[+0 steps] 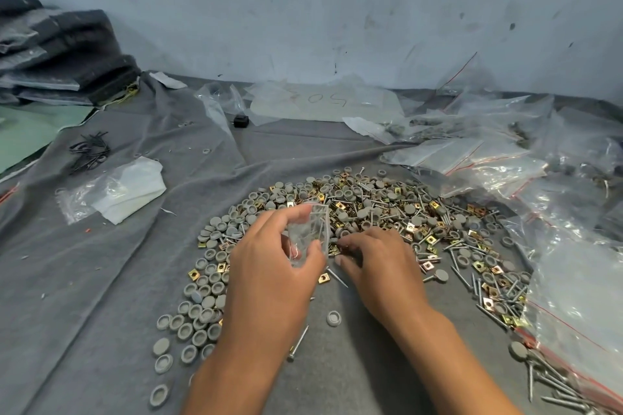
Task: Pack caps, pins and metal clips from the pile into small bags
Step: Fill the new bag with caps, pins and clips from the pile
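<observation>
Both hands work at the near edge of the pile. The left hand [269, 266] grips a small clear bag [308, 234] between thumb and fingers, holding it upright with its mouth up; a few thin pins seem to show through the film. The right hand [374, 259] lies palm down just beside the bag, its curled fingertips pinching at brass-coloured metal clips [337, 248] on the cloth; whether it has one in its grip I cannot tell.

Ahead of the hands spreads the pile [364, 212]: round grey caps [199, 320], shallow and cup-shaped, thickest on the left; slim steel pins [337, 277] with flat heads; and small square clips with a hole in the middle. One cap [333, 318] and one pin [298, 342] lie apart between the forearms.

Everything rests on a wrinkled grey felt cloth [101, 280] covering the tabletop. Glossy zip bags with red seal strips [573, 296] crowd the right side, overlapping the pile's edge. A crumpled plastic bag [114, 192] and a tangle of black ties [89, 152] lie to the left; folded dark felt sheets [64, 50] are stacked at the far left against a scuffed pale wall [337, 10].
</observation>
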{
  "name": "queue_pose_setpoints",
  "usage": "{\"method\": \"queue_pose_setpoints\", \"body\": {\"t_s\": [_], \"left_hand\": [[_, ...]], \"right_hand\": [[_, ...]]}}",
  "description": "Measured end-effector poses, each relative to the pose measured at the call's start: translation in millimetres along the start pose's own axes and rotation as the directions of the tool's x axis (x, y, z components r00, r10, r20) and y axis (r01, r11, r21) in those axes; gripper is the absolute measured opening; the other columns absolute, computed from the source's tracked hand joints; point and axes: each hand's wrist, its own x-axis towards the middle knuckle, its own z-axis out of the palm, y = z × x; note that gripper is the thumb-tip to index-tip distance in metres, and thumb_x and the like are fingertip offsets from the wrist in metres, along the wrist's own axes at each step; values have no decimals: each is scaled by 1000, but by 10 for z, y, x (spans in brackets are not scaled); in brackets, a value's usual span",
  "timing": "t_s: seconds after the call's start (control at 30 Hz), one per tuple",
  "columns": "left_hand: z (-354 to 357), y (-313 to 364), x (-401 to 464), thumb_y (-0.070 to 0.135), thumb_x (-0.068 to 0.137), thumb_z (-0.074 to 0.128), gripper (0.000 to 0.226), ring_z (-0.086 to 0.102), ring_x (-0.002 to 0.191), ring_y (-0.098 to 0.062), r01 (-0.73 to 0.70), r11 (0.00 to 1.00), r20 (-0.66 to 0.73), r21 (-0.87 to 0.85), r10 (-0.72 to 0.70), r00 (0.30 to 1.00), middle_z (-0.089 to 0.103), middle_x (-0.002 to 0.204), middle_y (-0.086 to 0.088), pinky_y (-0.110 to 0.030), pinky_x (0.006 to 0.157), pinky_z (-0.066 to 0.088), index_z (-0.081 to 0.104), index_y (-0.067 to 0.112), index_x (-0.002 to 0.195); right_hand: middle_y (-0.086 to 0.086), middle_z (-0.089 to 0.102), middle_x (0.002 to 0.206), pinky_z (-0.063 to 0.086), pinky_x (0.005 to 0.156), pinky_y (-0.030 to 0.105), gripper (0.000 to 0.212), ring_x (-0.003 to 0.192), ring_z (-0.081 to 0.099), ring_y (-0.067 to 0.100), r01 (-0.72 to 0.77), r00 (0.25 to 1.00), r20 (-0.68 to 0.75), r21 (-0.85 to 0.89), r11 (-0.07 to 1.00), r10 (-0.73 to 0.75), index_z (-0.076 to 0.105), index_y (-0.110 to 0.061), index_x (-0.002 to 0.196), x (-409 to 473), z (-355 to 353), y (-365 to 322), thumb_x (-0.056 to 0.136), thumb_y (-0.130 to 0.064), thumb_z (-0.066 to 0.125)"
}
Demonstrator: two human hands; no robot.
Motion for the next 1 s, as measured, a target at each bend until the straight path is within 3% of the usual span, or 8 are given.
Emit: {"method": "queue_pose_setpoints", "body": {"t_s": [0.3, 0.37, 0.47, 0.57, 0.67, 0.77, 0.87, 1.0], "left_hand": [[6, -35, -2, 16, 84, 75, 34, 60, 80, -2, -8, 997, -5, -72, 8, 1000, 67, 99, 23, -4, 71, 39, 70, 34, 113], [-27, -47, 9, 26, 87, 72, 22, 63, 85, -1, -8, 973, 1, -230, 8, 1000, 71, 101, 21, -8, 73, 43, 71, 36, 107], [-133, -90, 33, 44, 81, 71, 32, 66, 95, -11, 25, 875, 180, -483, 71, 981, 71, 111, 13, -21, 83, 51, 69, 37, 112], [-186, -183, 62, 47, 71, 79, 48, 62, 85, -6, 65, 875, 345, -479, 120, 931, 69, 107, 12, -29, 79, 51, 66, 43, 117], [-161, -248, 82, 43, 71, 82, 44, 59, 77, -20, 38, 899, 345, -436, 128, 930, 68, 92, 2, -40, 73, 53, 68, 37, 113], [-122, -256, 74, 53, 73, 84, 47, 70, 91, -18, 59, 868, 328, -493, 122, 937, 75, 105, 3, -40, 81, 57, 67, 32, 112], [-75, -236, 56, 57, 68, 86, 54, 72, 102, -14, 87, 839, 325, -537, 110, 939, 76, 108, 5, -30, 82, 59, 66, 35, 112], [-33, -206, 60, 56, 69, 81, 33, 73, 85, -6, 26, 882, 225, -471, 92, 970, 78, 92, 9, -15, 73, 55, 74, 38, 96]], "right_hand": [[-11, 57, 122, 39, 98, 36, 30, 117, 47, 15, 47, 998, 46, -35, 998, -45, 61, -38, 128, -14, -25, -73, 99, -43, 56], [-11, 58, 124, 43, 101, 35, 32, 119, 51, 12, 76, 997, -40, 165, 983, -70, 59, -34, 131, -13, -113, -84, 99, -35, 59], [-17, 61, 131, 45, 104, 30, 39, 126, 55, 7, 219, 976, -159, 678, 701, -151, 59, -31, 136, -10, -363, -198, 97, -26, 59], [-8, 72, 114, 50, 90, 22, 29, 111, 65, 12, 261, 962, -194, 866, 427, -194, 72, -28, 117, -98, -588, -274, 92, -29, 57], [-5, 73, 96, 51, 77, 25, 13, 90, 67, 16, 265, 962, -186, 816, 514, -200, 75, -28, 101, -210, -657, -269, 92, -36, 70], [-4, 71, 83, 50, 67, 27, 13, 76, 63, 9, 226, 973, -209, 822, 523, -93, 75, -27, 92, -303, -682, -219, 91, -38, 68], [-3, 72, 81, 54, 66, 38, 13, 74, 66, 17, 182, 972, -235, 806, 563, 23, 74, -31, 90, -356, -708, -181, 90, -42, 66], [-7, 72, 81, 52, 64, 25, 14, 73, 66, 10, 161, 965, -248, 808, 567, 81, 73, -33, 90, -378, -774, -133, 89, -45, 65]]}}
